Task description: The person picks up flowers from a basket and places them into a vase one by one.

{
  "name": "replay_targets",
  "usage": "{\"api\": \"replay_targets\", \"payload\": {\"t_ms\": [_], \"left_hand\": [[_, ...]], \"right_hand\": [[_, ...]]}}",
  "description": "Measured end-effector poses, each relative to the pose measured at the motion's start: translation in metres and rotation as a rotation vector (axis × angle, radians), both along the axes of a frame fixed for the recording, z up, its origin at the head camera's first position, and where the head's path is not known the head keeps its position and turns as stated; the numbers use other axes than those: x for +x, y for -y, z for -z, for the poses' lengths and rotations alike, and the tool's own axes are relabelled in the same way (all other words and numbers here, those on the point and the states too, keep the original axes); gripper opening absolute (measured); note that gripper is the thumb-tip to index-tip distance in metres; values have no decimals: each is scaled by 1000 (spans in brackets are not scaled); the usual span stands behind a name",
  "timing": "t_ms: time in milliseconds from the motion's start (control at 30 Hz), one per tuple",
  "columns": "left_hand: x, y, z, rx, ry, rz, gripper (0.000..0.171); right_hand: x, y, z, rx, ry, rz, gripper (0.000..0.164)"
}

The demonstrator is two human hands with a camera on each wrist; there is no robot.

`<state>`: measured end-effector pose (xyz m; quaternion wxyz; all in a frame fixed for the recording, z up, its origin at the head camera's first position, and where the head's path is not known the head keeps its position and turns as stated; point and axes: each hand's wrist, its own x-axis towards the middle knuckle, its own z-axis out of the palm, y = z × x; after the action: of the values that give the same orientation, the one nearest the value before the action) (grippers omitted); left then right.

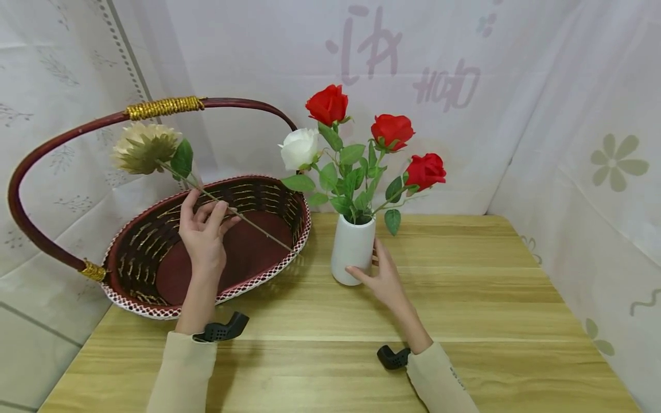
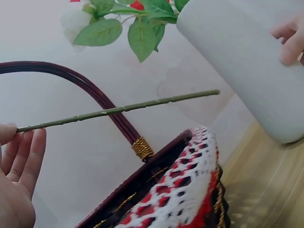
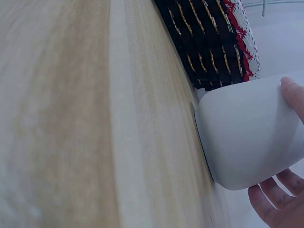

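Observation:
My left hand (image 1: 205, 229) pinches the thin stem of a pale yellow artificial flower (image 1: 146, 148) between thumb and fingers. The bloom is up at the left, and the bare stem slants down to the right over the basket. In the left wrist view the stem (image 2: 142, 104) points toward the vase, its end apart from it. My right hand (image 1: 384, 278) holds the lower part of a white vase (image 1: 353, 249), thumb in front and fingers round the right side. The vase stands upright with red roses (image 1: 392, 132) and a white rose (image 1: 299, 148) in it.
A dark red woven basket (image 1: 206, 295) with a tall arched handle (image 1: 67, 133) stands left of the vase, close to it. Under everything lies a wood-grain table (image 1: 465, 298). Patterned white cloth (image 1: 439, 46) hangs behind and at both sides.

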<state>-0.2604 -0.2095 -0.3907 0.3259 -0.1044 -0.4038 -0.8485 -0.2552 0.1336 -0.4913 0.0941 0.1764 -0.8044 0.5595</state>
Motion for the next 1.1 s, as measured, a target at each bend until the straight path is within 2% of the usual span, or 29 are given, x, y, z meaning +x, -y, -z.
{"api": "replay_targets", "payload": {"t_ms": [267,500,567,800,933,1100], "left_hand": [[5,-8,7,-39,-47,-35,52],[11,-17,12,2,-113,-8,51],[11,-19,12,8,-122,1,50],[13,-21,12,22,-123,-24,50],[14,-22,10,19,-143,-25,50],[15,-26,6,13,-205,-19,48]], "right_hand": [[0,0,1,12,-7,2,87],[1,2,0,5,4,6,90],[3,3,-4,7,4,10,90],[22,7,-37,19,0,-3,83],[24,7,-39,18,-3,-7,81],[23,6,-39,16,5,-13,82]]}}
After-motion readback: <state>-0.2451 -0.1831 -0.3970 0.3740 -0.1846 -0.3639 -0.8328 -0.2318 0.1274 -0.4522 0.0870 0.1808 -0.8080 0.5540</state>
